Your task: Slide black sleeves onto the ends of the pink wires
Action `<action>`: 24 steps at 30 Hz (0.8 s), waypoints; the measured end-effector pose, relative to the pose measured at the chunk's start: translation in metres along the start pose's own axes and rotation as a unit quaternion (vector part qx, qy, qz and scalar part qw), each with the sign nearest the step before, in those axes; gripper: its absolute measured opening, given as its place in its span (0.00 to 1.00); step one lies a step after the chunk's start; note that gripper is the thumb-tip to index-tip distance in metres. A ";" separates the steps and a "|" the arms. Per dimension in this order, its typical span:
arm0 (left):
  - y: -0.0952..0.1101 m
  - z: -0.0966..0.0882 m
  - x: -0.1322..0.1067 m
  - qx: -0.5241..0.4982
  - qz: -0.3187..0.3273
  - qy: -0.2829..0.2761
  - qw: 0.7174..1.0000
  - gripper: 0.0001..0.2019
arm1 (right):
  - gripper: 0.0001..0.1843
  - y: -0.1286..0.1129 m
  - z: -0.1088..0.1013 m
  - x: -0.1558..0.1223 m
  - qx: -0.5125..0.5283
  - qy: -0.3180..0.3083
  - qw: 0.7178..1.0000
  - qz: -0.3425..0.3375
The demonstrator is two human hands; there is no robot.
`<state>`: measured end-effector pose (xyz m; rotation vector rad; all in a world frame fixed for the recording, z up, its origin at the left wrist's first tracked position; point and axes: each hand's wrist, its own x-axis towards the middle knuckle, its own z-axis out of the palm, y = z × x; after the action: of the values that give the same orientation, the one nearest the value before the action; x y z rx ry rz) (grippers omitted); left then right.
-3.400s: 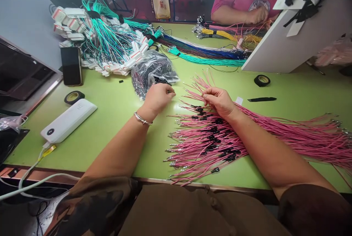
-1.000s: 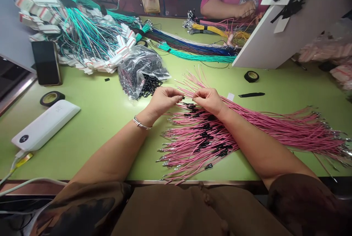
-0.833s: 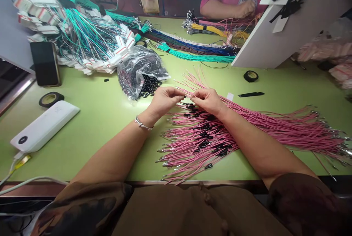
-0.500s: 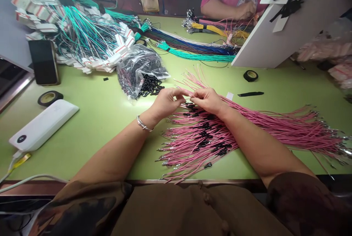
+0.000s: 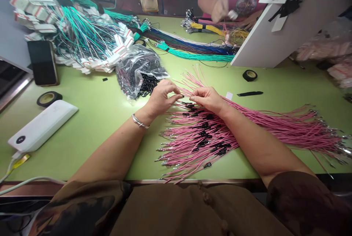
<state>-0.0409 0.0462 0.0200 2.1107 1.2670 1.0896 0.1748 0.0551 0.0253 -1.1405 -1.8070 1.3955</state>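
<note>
My left hand (image 5: 161,98), with a silver bangle at the wrist, pinches a small black sleeve (image 5: 182,96) between thumb and forefinger. Facing it, my right hand (image 5: 209,99) pinches a thin pink wire near its tip, a short gap from the black piece. Below both hands spreads a large bundle of pink wires (image 5: 264,124) with metal terminals at the ends. Many wires on the left side carry black sleeves (image 5: 205,133). Just behind my left hand lies a clear plastic bag (image 5: 137,63) spilling loose black sleeves.
Rolls of black tape (image 5: 49,98), a white power bank (image 5: 42,124) and a phone (image 5: 42,63) lie left. Teal wires with white connectors (image 5: 79,30) pile behind. A white panel (image 5: 264,38) stands right, near a black-bladed cutter (image 5: 250,93). Across the table, a person in pink handles wires.
My left hand has drawn a little leftward, widening the gap to my right hand, and the black sleeve now shows at its fingertips. The person opposite has moved a hand leftward.
</note>
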 end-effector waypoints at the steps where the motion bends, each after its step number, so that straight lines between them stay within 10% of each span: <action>1: 0.002 0.001 -0.001 0.001 -0.002 -0.004 1.000 0.06 | 0.13 0.000 0.000 0.000 0.007 -0.004 1.000 0.005; 11: 0.011 0.023 -0.006 -0.095 -0.040 -0.019 0.995 0.04 | 0.20 0.001 -0.001 0.002 -0.036 -0.032 0.999 -0.002; 15: 0.013 0.021 -0.007 -0.042 -0.013 -0.053 0.998 0.02 | 0.22 0.007 -0.008 0.008 -0.023 0.061 0.997 -0.039; 24: 0.009 0.020 -0.011 -0.004 0.066 -0.116 0.991 0.23 | 0.20 0.006 -0.006 0.009 -0.034 0.110 0.992 -0.058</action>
<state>-0.0231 0.0323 0.0102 2.2656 1.0250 0.8691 0.1775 0.0669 0.0209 -1.1564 -1.7443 1.1042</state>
